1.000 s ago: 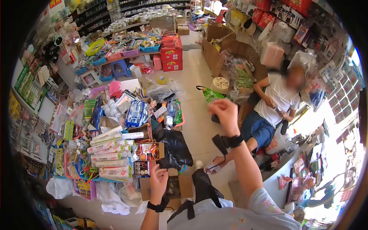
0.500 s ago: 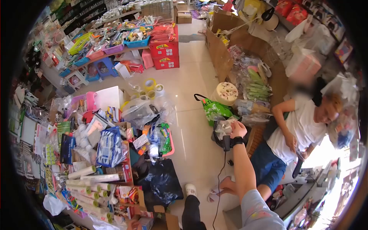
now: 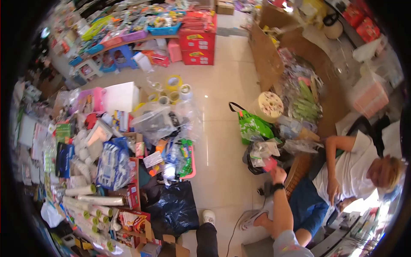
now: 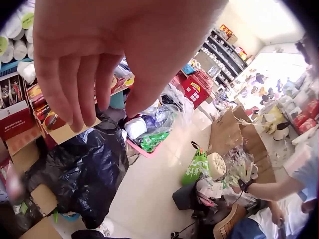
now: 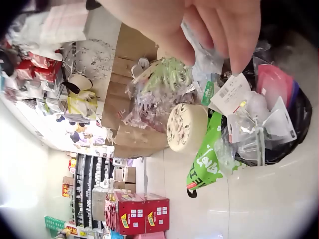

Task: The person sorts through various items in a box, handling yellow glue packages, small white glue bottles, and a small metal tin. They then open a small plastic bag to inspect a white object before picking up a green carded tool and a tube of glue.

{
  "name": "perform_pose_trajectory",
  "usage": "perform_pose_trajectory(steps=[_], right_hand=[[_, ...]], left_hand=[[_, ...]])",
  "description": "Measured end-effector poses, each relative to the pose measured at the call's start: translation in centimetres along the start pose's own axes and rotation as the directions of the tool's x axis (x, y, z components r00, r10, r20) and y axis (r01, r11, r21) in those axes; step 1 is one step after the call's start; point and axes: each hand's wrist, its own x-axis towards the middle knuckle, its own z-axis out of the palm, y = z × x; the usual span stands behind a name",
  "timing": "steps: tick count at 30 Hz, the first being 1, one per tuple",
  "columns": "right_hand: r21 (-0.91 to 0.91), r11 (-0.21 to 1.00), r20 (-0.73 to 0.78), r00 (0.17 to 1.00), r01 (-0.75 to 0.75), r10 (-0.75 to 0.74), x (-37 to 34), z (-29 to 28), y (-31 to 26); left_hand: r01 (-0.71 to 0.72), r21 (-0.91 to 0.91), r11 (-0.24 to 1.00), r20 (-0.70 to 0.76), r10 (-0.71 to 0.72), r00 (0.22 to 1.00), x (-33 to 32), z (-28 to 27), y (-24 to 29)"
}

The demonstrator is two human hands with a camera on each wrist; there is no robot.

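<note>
My right hand (image 3: 279,174) is beside a black waste bin (image 4: 184,197) piled with clear plastic packaging (image 5: 249,142) and a white card (image 5: 232,94). Its fingers hang loosely with nothing held between them, and a pink piece (image 5: 275,87) lies in the bin near them. A green bag (image 3: 252,127) stands against the bin. My left hand (image 4: 124,37) shows only in its wrist view, fingers relaxed and empty. In that view it overlaps a black plastic bag (image 4: 94,167) and an open carton (image 4: 72,133).
A seated person (image 3: 344,165) is close on the right, legs reaching toward the bin. Behind the bin are a round patterned tub (image 3: 270,106) and a large cardboard sheet (image 3: 265,55). Heaped goods, including wrapped rolls (image 3: 81,189), fill the left. A cable (image 3: 235,227) trails on the floor.
My right hand went forward and down over the bin, then drew back to its near right side. The left hand has dropped out of the head view, which has tilted down.
</note>
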Motion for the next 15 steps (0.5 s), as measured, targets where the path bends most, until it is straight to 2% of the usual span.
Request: perform_pose_trajectory(steps=[1, 2, 3, 4, 5, 6, 7, 8, 9, 10, 12, 13, 15], right_hand=[[-0.146, 0.984, 0.096, 0.991, 0.103, -0.089, -1.4, -1.7, 1.2], [-0.162, 0.983, 0.176, 0.983, 0.084, -0.055, -6.2, -1.7, -0.4], [-0.118, 0.992, 0.181, 0.983, 0.05, -0.028, -10.7, -1.4, -1.3], [-0.2, 0.978, 0.259, 0.966, 0.054, 0.0, -14.3, -1.9, -1.6], [-0.158, 0.987, 0.358, 0.934, 0.043, 0.016, -17.9, -2.3, -1.3], [-0.131, 0.991, 0.426, 0.902, -0.021, 0.075, -22.4, -2.3, -1.7], [-0.177, 0.984, 0.519, 0.847, -0.024, 0.114, -27.6, -2.0, -3.3], [-0.187, 0.982, 0.598, 0.789, -0.036, 0.143, -32.0, -2.0, -4.0], [-0.288, 0.957, 0.639, 0.736, -0.038, 0.222, -36.9, -1.8, -5.4], [-0.328, 0.945, 0.704, 0.661, -0.021, 0.259, -41.8, -1.8, -6.5], [-0.434, 0.895, 0.806, 0.489, 0.106, 0.334, -53.5, -2.7, -10.2], [-0.418, 0.894, 0.856, 0.399, 0.162, 0.329, -57.7, -3.2, -10.4], [-0.375, 0.89, 0.92, 0.222, 0.258, 0.323, -65.3, -5.9, -9.4]], left_hand=[[0.023, -0.002, 1.0, 0.005, -0.023, 1.0, -0.8, -0.1, -0.1], [0.048, -0.002, 0.999, 0.004, -0.048, 0.999, -1.9, -0.3, -0.4], [0.059, -0.009, 0.998, -0.007, -0.059, 0.998, -3.2, -0.8, -0.6], [0.091, -0.011, 0.996, -0.014, -0.091, 0.996, -4.6, -1.1, -0.7], [0.053, -0.047, 0.997, -0.099, -0.057, 0.993, -5.9, -1.6, -0.6], [0.108, -0.11, 0.988, -0.086, -0.118, 0.989, -7.2, -2.1, -1.8], [0.098, -0.07, 0.993, -0.186, -0.11, 0.976, -9.0, -2.7, -2.2], [-0.016, -0.131, 0.991, -0.294, -0.023, 0.955, -11.1, -3.3, -2.5], [0.004, -0.268, 0.963, -0.308, -0.089, 0.947, -12.8, -3.2, -4.9], [-0.012, -0.284, 0.959, -0.331, -0.086, 0.94, -14.7, -3.9, -5.9], [-0.052, -0.344, 0.938, -0.399, -0.096, 0.912, -19.3, -5.6, -8.3], [-0.005, -0.433, 0.902, -0.376, -0.175, 0.91, -21.7, -6.0, -10.4], [-0.03, -0.504, 0.863, -0.438, -0.226, 0.87, -27.2, -7.1, -14.5]])
